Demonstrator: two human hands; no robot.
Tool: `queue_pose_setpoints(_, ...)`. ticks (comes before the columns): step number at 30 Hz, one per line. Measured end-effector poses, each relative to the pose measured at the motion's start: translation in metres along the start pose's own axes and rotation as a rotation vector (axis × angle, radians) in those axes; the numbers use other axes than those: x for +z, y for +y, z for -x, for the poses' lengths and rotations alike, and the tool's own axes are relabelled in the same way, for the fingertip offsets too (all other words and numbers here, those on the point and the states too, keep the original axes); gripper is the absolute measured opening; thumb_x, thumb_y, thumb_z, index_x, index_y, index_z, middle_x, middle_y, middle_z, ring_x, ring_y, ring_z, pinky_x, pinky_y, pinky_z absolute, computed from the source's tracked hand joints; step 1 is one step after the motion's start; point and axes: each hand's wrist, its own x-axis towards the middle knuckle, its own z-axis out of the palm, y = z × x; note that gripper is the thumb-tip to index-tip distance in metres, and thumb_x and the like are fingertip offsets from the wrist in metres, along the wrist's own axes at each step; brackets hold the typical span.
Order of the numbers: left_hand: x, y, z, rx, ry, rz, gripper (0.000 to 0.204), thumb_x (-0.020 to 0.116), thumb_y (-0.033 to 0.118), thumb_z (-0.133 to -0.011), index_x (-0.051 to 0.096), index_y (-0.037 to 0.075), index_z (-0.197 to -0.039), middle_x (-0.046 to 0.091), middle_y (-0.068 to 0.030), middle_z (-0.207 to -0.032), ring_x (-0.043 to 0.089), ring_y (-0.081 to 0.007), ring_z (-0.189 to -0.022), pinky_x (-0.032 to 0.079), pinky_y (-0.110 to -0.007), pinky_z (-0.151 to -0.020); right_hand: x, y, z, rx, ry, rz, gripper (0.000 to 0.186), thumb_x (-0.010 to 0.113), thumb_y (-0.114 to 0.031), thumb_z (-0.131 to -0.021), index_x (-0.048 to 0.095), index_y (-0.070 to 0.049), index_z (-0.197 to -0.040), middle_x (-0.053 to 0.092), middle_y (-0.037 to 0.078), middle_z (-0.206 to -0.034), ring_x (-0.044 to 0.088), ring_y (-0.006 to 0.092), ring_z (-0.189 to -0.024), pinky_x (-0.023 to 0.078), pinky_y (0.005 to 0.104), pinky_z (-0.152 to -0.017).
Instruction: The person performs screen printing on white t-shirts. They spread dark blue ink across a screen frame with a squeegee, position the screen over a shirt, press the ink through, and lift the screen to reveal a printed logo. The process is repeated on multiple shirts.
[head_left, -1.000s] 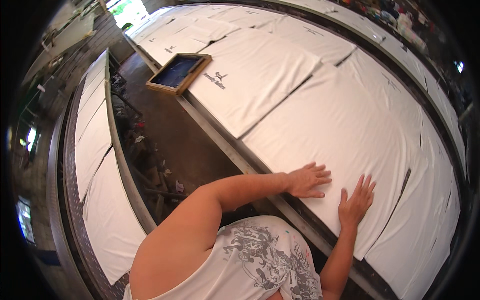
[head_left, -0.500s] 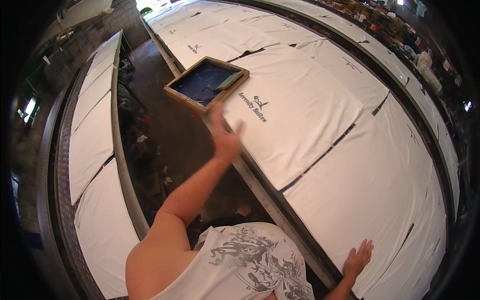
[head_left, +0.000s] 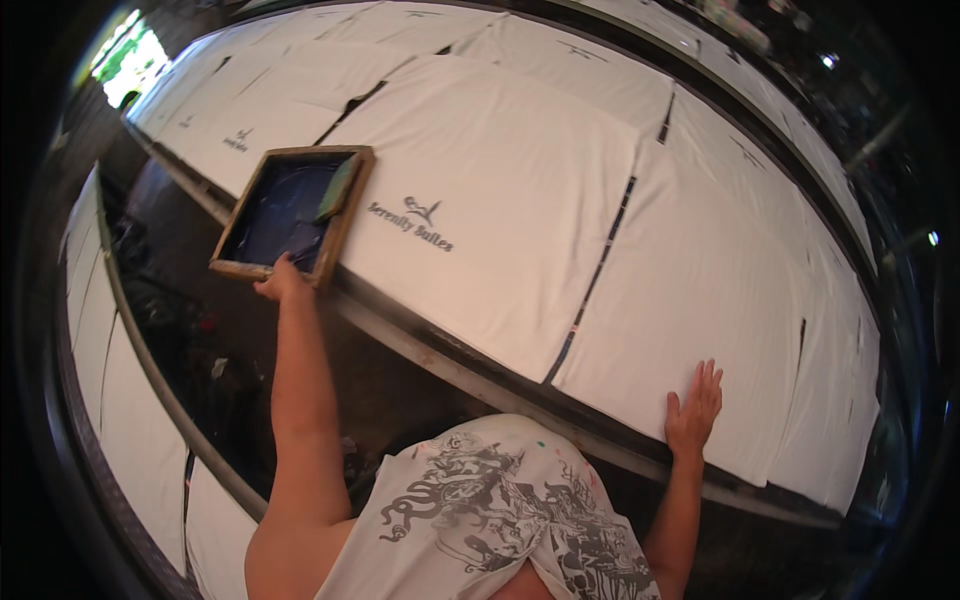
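Observation:
A wooden-framed printing screen (head_left: 352,215) with dark blue mesh rests partly on the long table at the left, its near corner reaching out past the table edge. My left hand (head_left: 284,279) grips the near side of its frame, fingers curled over the wood. Inside the frame, along its right side, leans a green squeegee (head_left: 339,190). To the right of the screen, a white cloth (head_left: 490,260) bears a dark printed logo (head_left: 412,222). My right hand (head_left: 694,405) lies open, fingers stretched, on another white cloth (head_left: 690,300) further right.
More white cloths (head_left: 290,85) cover the table toward the far left, some with small dark prints. Dark gaps (head_left: 602,270) separate the cloths. The metal table edge (head_left: 430,365) runs in front of me. Behind my left arm stands a second cloth-covered table (head_left: 105,350).
My left hand has reached the screen frame and closed on it. The view has turned, so the screen now appears further left. My right hand stays open on the cloth.

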Motion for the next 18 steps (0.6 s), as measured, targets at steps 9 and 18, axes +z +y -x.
queue_pose_setpoints(9,0.008,-0.022,-0.062,0.035,-0.056,0.068,0.111,0.101,0.003,-0.083,0.038,-0.001,-0.174,0.059,-0.0314,-0.162,0.073,-0.0445,-0.13,0.067,-0.061,-0.109,0.03,-0.005,0.01,0.057,-0.042,-0.007,0.083,0.074,-0.045,-0.11,0.045,-0.009,-0.178,0.035,0.021,-0.189,0.029,0.0483,-0.175,0.025,0.0664,-0.139)
queue_pose_setpoints(18,-0.009,0.0,-0.056,0.055,-0.145,0.074,0.087,0.095,0.0,-0.086,0.053,-0.001,-0.162,0.069,-0.0271,-0.142,0.077,-0.0455,-0.107,0.075,-0.064,-0.088,0.041,0.001,0.015,0.075,0.002,0.009,0.081,0.071,-0.054,-0.111,0.05,-0.012,-0.177,0.039,0.022,-0.187,0.032,0.0487,-0.173,0.028,0.0653,-0.137)
